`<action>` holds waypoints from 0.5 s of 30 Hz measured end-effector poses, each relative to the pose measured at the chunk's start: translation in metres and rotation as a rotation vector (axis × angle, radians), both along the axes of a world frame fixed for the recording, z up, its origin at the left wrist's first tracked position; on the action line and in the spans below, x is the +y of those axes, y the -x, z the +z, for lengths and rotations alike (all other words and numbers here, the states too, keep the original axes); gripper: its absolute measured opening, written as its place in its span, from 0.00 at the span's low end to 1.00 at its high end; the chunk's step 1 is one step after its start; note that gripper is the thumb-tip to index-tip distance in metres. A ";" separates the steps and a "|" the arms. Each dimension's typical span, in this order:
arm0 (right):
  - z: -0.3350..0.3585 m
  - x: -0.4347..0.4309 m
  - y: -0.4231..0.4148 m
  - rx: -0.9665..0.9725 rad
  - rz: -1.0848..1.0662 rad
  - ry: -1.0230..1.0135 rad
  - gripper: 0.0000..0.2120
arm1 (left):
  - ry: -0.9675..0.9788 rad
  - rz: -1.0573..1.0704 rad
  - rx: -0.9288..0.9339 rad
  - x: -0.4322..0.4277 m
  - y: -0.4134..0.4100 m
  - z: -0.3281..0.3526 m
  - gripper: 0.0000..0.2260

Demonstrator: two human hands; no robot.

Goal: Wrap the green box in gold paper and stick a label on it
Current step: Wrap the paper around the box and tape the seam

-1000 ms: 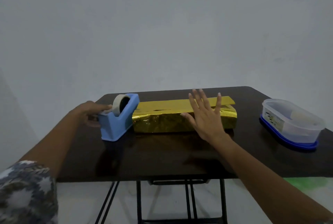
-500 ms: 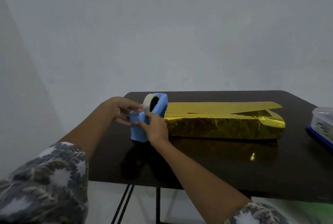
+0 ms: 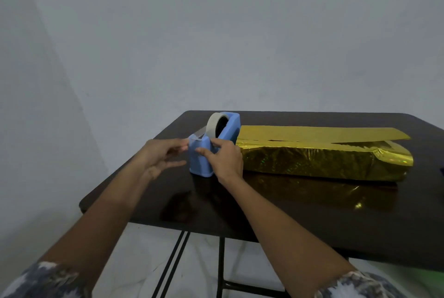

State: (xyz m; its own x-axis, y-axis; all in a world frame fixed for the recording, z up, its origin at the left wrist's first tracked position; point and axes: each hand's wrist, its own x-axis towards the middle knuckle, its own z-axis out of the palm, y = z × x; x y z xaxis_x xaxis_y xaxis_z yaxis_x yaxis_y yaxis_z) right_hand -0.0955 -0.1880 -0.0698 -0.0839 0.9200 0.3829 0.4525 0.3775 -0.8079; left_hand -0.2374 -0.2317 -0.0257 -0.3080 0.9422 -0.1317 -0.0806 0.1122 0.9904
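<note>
Plain grey wall, glossy dark worktop (image 3: 276,206). Along its far edge lies the long, flat box (image 3: 312,161), covered in crinkly gold paper (image 3: 336,153), top flap (image 3: 312,132) untaped, no label. Right hand (image 3: 225,159) fingers grip the blue plastic dispenser (image 3: 200,162). Left hand (image 3: 163,153) fingers touch its tape (image 3: 213,125) end; pinching or not, I cannot tell.

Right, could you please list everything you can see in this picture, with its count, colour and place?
blue plastic tape dispenser: one, blue, left part of the table, beside the box's left end.
roll of off-white tape: one, off-white, upright in the dispenser.
long box wrapped in shiny gold paper: one, gold, right of the dispenser, top flap not lying flat.
dark glossy table: one, dark brown, black legs, under everything.
patterned sleeves: two, grey and white, bottom corners.
left hand: one, fingertips at the dispenser's cutter end.
right hand: one, gripping the dispenser's near side.
</note>
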 end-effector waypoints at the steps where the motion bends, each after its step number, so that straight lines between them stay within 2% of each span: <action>1: -0.001 0.000 0.000 0.005 0.006 0.003 0.21 | -0.034 0.015 -0.007 -0.004 0.000 -0.007 0.02; 5: -0.002 -0.002 -0.004 -0.031 0.059 0.020 0.23 | -0.120 0.081 0.001 -0.009 -0.008 -0.023 0.04; 10: -0.004 -0.002 -0.008 -0.059 0.117 0.027 0.23 | -0.052 0.192 0.040 0.002 -0.018 -0.029 0.17; 15: -0.006 0.000 -0.009 -0.047 0.109 0.011 0.22 | -0.017 0.217 0.036 0.014 -0.025 -0.036 0.17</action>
